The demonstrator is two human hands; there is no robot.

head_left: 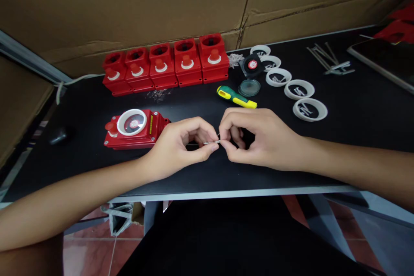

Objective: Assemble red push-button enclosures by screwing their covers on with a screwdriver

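Thin, pale, stick-shaped piece [211, 142] — too small for us to tell its material — was pinched between our two hands, above the near part of the flat black worktop [226, 180]. Our left hand [181, 144] closed thumb and fingertip on one end; our right hand [261, 138] nipped the other, its remaining fingers curled in. We judged the step in hand to be close fingertip work on that piece, and the next move called, we thought, for a light, even pinch from both sides, since so slight a thing could easily slip. It looked narrow, roughly straight and greyish white — partly covered by our fingertips, so we could not make out its full shape. Beside our left hand sat a red box with a round, white-rimmed window [145, 141], and beyond our right lay a green-and-yellow handled tool [237, 97].
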